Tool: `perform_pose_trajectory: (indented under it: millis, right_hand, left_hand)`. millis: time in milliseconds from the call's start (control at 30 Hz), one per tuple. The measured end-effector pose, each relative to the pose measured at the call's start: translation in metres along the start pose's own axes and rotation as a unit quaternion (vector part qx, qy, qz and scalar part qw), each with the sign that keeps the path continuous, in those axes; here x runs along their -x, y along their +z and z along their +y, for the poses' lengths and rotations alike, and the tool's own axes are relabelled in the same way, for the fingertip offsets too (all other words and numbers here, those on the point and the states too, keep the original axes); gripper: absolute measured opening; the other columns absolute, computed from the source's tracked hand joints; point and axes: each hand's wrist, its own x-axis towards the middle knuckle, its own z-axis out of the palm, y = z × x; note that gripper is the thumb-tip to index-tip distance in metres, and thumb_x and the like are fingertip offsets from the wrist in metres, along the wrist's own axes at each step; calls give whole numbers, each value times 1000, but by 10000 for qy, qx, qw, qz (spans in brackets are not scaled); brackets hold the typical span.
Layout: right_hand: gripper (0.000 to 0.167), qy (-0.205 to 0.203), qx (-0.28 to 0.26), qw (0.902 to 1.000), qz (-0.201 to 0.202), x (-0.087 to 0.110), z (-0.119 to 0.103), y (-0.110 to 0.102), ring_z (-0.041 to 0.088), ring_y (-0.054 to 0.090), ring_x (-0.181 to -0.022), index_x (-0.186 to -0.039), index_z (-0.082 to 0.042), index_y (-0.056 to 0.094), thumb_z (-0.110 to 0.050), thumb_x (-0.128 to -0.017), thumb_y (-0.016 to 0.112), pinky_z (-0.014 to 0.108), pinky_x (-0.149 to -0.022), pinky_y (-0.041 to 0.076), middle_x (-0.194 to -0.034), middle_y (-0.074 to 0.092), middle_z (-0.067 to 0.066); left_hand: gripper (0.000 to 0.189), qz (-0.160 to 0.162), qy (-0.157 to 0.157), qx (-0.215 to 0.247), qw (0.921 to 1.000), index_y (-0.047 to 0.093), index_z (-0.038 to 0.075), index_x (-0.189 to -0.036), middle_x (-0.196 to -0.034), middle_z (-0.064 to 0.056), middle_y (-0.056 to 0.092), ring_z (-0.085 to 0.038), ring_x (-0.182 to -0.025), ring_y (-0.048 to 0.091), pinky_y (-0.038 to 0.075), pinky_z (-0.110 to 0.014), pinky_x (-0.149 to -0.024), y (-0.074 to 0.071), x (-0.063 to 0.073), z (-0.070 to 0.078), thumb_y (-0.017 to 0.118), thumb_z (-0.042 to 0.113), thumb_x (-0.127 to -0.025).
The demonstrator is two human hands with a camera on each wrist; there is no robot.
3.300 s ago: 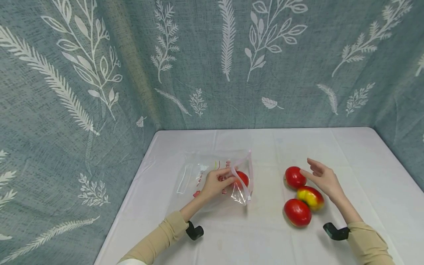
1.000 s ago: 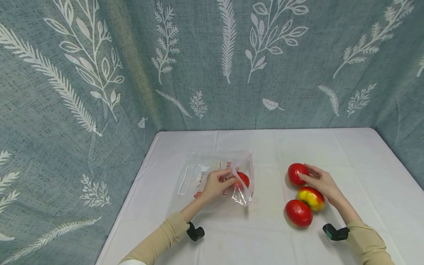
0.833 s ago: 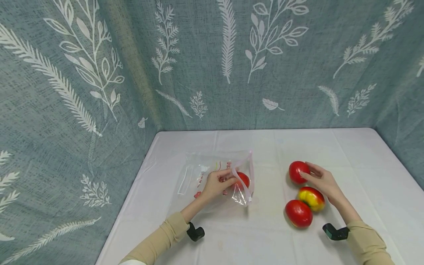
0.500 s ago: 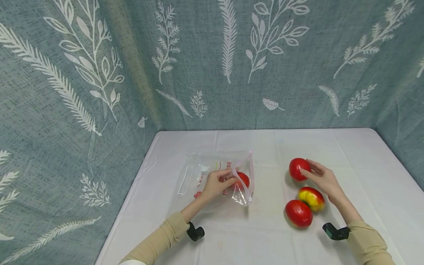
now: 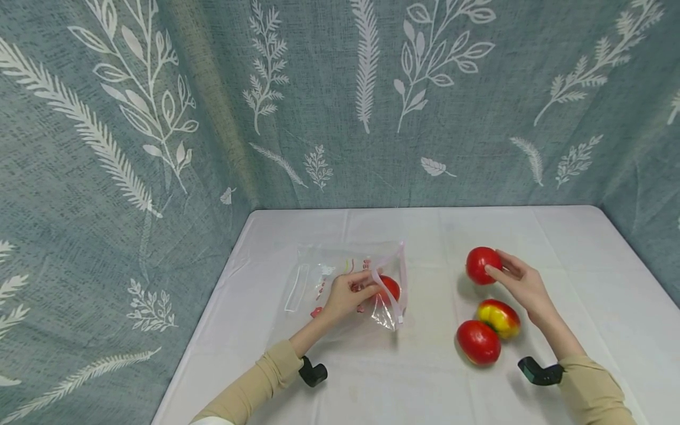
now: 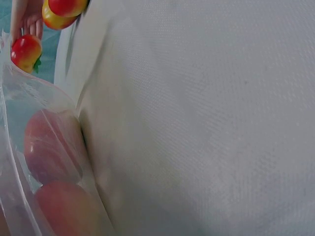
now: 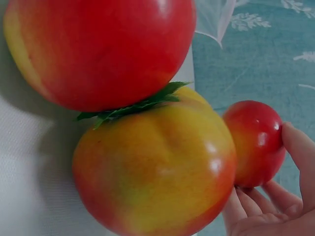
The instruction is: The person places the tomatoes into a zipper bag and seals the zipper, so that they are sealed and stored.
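Observation:
My left hand [image 5: 347, 294] pinches the pink-edged mouth of a clear zip bag [image 5: 305, 277], which lies on the table with its opening to the right. Inside it sits a red tomato [image 5: 390, 288]; the left wrist view shows two, a tomato [image 6: 51, 147] and another tomato [image 6: 66, 209], through the plastic. My right hand [image 5: 526, 289] grips a red tomato [image 5: 482, 265] between thumb and fingers, held above the table. Below that hand rest a red-and-yellow tomato [image 5: 499, 319] and a red tomato [image 5: 479, 342], touching. In the right wrist view green leaves [image 7: 135, 107] show between these two.
A white cloth covers the table [image 5: 584, 254]. Behind it and at both sides hangs a blue-green curtain [image 5: 329, 106] with white leaf prints. A black camera [image 5: 313, 373] is on the left wrist, another camera [image 5: 539, 372] on the right.
My right hand has closed on the far tomato and lifted it off the table, away from the other two. The left hand and the bag have stayed in place.

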Motion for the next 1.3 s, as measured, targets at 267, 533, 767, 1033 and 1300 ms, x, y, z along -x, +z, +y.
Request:
perform_pose_trajectory:
  millis: [267,533,767,1033,1300]
  right_hand:
    - [78,78,-172,9998,-38,7,-17,-1,44,31,-136,-152,-8,16,-47,-94,51,61,-106,30,-153,23,25]
    - [77,65,-225,9997,-76,8,-22,7,43,33,-136,-152,-9,18,-48,-94,52,61,-106,31,-153,25,24]
    - [78,57,-316,9994,-94,10,-29,14,43,32,-136,-152,-9,19,-47,-93,54,58,-105,34,-153,26,24]
    - [79,115,-363,9991,-191,13,-36,24,42,31,-138,-152,-11,19,-47,-92,56,60,-105,32,-153,26,22]
    - [77,26,-440,9987,-240,16,-39,32,42,34,-136,-151,-10,21,-46,-92,56,58,-104,34,-153,27,22]
  left_hand:
    - [41,-77,-9,140,9999,64,9,-122,-72,-19,59,-9,-45,43,39,-18,-45,0,0,-1,72,14,-83]
    - [42,-59,0,44,10000,63,10,-124,-72,-18,59,-8,-44,43,40,-18,-45,-1,1,-1,72,15,-83]
    - [41,-80,83,119,9999,64,8,-123,-61,-2,49,-7,-42,43,39,-17,-44,-1,1,0,72,14,-84]
    - [41,-95,123,190,9997,62,3,-124,-58,1,45,-8,-41,43,39,-17,-43,-1,0,2,70,11,-84]
    - [39,-170,167,161,9996,61,-4,-122,-59,-8,47,-10,-43,44,40,-18,-44,-5,7,24,69,5,-85]
